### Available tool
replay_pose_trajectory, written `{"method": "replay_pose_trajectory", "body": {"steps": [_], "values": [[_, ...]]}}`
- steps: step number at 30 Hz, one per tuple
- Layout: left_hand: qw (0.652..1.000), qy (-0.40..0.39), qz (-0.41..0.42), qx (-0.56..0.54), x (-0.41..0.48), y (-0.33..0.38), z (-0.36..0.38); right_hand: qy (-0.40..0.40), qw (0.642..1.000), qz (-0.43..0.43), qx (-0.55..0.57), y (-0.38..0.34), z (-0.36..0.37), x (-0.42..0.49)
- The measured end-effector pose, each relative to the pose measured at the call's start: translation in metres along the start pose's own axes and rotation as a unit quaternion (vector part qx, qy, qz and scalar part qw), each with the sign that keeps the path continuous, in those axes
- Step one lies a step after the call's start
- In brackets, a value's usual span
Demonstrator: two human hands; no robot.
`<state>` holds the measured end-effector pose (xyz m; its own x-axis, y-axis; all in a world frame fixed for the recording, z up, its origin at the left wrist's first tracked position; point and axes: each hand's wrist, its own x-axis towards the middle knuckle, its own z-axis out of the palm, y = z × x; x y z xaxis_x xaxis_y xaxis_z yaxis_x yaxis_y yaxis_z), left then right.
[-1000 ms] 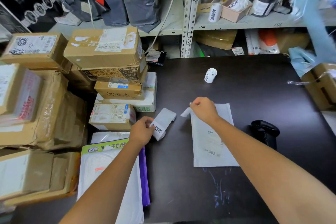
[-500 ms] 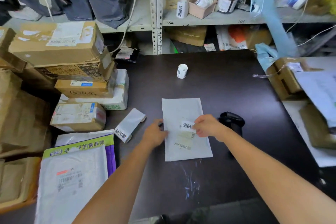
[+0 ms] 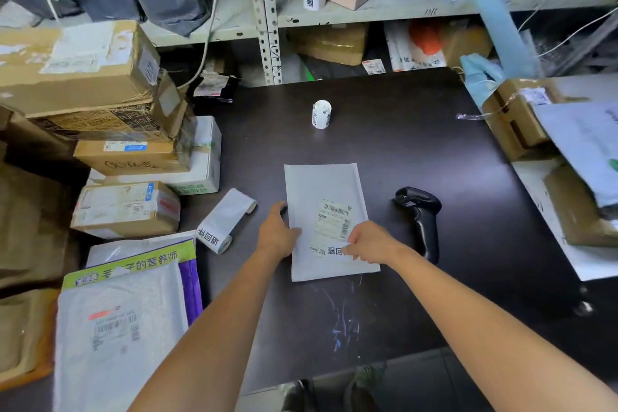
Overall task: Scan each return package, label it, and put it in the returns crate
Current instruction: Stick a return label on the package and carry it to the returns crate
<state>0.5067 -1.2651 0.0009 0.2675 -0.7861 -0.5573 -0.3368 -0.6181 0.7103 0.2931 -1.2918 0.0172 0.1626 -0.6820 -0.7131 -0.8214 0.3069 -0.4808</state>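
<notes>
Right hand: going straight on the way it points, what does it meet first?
Past the white return label it pinches, probably the left hand resting on the white padded mailer's left edge.

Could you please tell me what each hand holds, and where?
Right hand pinches the return label by its right end; left hand presses the mailer at its left edge.

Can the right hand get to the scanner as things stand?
Probably yes: the scanner lies beside the right hand on bare table, nothing between them, though that hand is holding the label on the mailer.
</notes>
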Motion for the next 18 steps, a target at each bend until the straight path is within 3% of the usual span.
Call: {"method": "replay_pose_trajectory", "body": {"steps": [10, 18], "values": [[0.997, 0.023, -0.017, -0.068, 0.014, -0.005, -0.012, 0.058, 0.993, -0.044, -0.096, -0.024, 0.001, 0.006], [0.998, 0.017, -0.018, -0.049, 0.015, -0.007, -0.012, 0.103, 0.982, -0.058, -0.147, -0.022, 0.005, -0.003]]}}
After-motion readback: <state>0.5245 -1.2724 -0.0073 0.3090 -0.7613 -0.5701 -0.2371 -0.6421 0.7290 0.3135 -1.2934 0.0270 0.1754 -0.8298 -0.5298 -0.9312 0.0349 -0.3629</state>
